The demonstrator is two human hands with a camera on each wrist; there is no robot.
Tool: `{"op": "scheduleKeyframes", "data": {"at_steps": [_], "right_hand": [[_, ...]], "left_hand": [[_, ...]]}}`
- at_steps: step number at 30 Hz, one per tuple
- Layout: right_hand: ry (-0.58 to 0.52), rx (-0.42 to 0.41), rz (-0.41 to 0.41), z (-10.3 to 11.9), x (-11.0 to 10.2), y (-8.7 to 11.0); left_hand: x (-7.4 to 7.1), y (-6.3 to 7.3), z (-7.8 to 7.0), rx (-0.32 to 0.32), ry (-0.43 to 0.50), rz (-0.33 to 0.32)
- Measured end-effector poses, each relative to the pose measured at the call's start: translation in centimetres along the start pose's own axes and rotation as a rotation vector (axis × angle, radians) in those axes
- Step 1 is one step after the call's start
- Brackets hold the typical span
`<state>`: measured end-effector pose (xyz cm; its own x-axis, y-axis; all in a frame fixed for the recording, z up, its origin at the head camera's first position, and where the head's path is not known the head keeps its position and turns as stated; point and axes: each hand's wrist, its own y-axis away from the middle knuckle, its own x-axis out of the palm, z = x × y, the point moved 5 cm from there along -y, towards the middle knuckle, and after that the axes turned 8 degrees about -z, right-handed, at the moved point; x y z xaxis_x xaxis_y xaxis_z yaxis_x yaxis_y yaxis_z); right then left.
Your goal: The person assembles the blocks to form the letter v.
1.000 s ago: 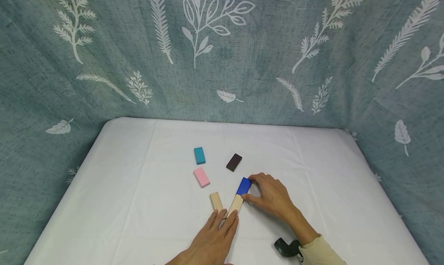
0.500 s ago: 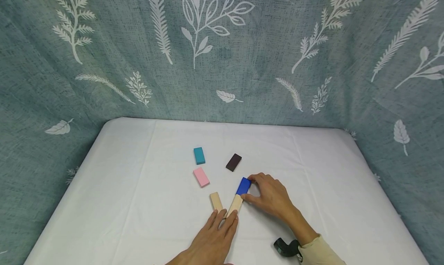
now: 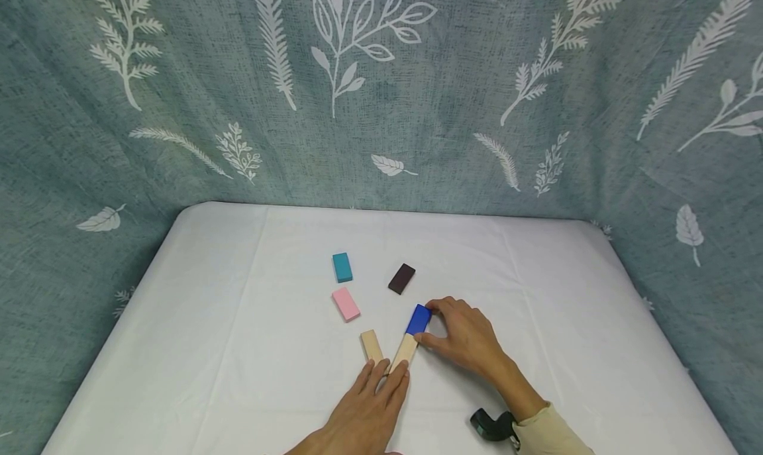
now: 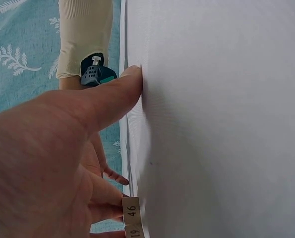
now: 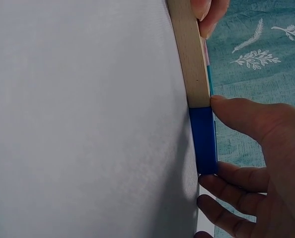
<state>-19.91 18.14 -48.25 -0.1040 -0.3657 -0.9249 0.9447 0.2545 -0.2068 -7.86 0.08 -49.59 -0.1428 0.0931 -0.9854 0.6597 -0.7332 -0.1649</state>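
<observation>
Two plain wooden blocks form a V on the white cloth: a left wooden block (image 3: pixel 371 345) and a right wooden block (image 3: pixel 405 353). My left hand (image 3: pixel 371 402) rests its extended fingertips on their near ends, partly covering them. End to end with the right wooden block lies a blue block (image 3: pixel 419 319). My right hand (image 3: pixel 467 334) holds that blue block lengthwise, thumb near the joint and fingers at its far end, as the right wrist view shows. Printed numbers mark the wooden block ends (image 4: pixel 131 210) in the left wrist view.
Farther back lie a pink block (image 3: pixel 346 304), a teal block (image 3: pixel 342 267) and a dark brown block (image 3: pixel 402 279). A black wrist device (image 3: pixel 493 426) sits by the right sleeve. A green leaf-patterned curtain (image 3: pixel 381 97) hangs behind the table's far edge.
</observation>
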Motion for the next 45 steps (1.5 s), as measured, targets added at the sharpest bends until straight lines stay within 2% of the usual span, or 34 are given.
{"op": "scheduleKeyframes", "data": {"at_steps": [17,26,36,45], "right_hand": [[-0.03,0.015,-0.004,-0.2,0.0,-0.2],[-0.043,0.046,-0.003,-0.3,0.0,-0.4],[-0.064,0.071,0.007,-0.3,-0.1,-0.8],[-0.065,0.093,-0.001,-0.5,-0.1,-1.5]], "left_hand": [[0.0,-0.2,0.0,0.01,-0.006,0.026],[0.1,-0.2,-0.1,-0.008,0.018,0.056],[0.1,-0.1,0.0,-0.009,0.006,0.038],[0.2,0.1,0.1,-0.002,-0.011,-0.022]]}}
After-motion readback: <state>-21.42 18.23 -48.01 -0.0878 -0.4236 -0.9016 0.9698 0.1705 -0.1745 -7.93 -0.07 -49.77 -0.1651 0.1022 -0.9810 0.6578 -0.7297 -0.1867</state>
